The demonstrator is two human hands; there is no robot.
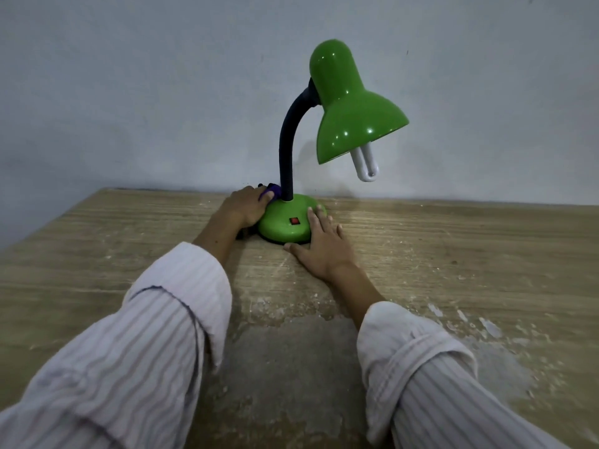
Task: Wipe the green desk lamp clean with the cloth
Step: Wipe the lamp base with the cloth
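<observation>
Green desk lamp (324,140) stands at centre frame, toward the far edge of the desk (453,270), close to the pale wall (129,92). Its round green base (282,222) sits flat on the wood, with a small red switch (294,221) on the near slope. A black flexible neck (288,147) rises from the back of the base, curves right and meets the green shade (350,108) in the upper centre-right of the frame. The shade tilts down to the right; a white tube bulb (366,165) sticks out below its rim.

Left hand (244,209), just left of the base: grip closed over a purple cloth (270,192), pressing it against the upper left of the base right beside the foot of the neck. Only a small bunch of cloth shows past the fingers.

Right hand (324,244), just right and below the base: grip open, holding nothing. Palm lies flat on the desk, fingers spread, fingertips laid against the right edge of the base, thumb pointing left along its near rim.

Both forearms come in from the bottom of the frame in rolled, pale striped sleeves (146,351). The desk surface is worn, with pale scuffs and a darker rough patch at lower centre.
</observation>
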